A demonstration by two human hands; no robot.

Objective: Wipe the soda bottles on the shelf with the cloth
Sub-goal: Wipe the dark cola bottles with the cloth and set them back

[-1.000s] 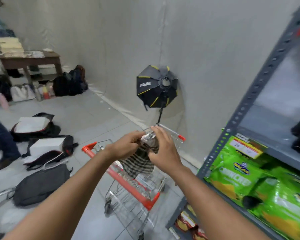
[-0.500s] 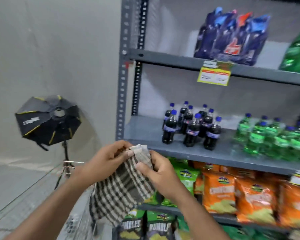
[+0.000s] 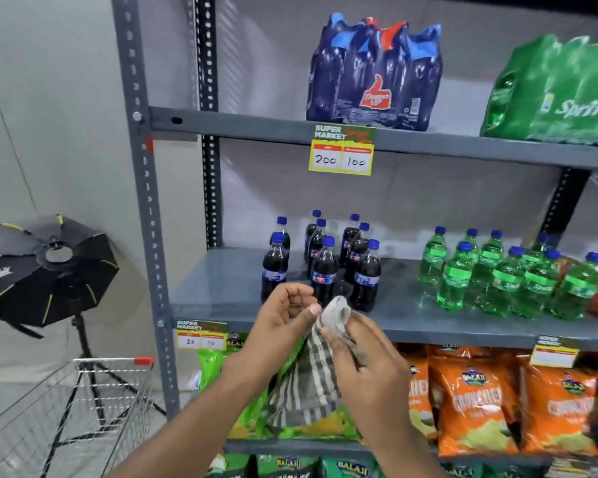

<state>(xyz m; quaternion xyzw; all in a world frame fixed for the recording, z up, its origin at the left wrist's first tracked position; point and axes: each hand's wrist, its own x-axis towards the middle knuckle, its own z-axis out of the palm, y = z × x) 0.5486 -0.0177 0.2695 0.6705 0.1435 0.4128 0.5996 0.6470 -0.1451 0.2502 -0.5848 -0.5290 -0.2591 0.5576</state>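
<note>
Several dark cola bottles (image 3: 323,267) with blue caps stand in a cluster on the grey middle shelf (image 3: 221,288). To their right stand several green soda bottles (image 3: 504,274). In front of the shelf's edge, below the cola bottles, both hands hold a grey-and-white checked cloth (image 3: 308,377). My right hand (image 3: 366,360) grips its bunched top end. My left hand (image 3: 283,322) pinches the same end with the thumb, fingers curled. The rest of the cloth hangs down between my forearms. Neither hand touches a bottle.
Shrink-wrapped packs of cola (image 3: 373,74) and green soda (image 3: 556,91) sit on the upper shelf. Green and orange snack bags (image 3: 473,405) fill the lower shelves. A wire shopping cart (image 3: 69,405) and a black softbox on a stand (image 3: 38,270) are at the left.
The view has swung from the cart and floor to the shelf and moved closer to it. Both hands kept hold of the cloth and rose toward the cola bottles.
</note>
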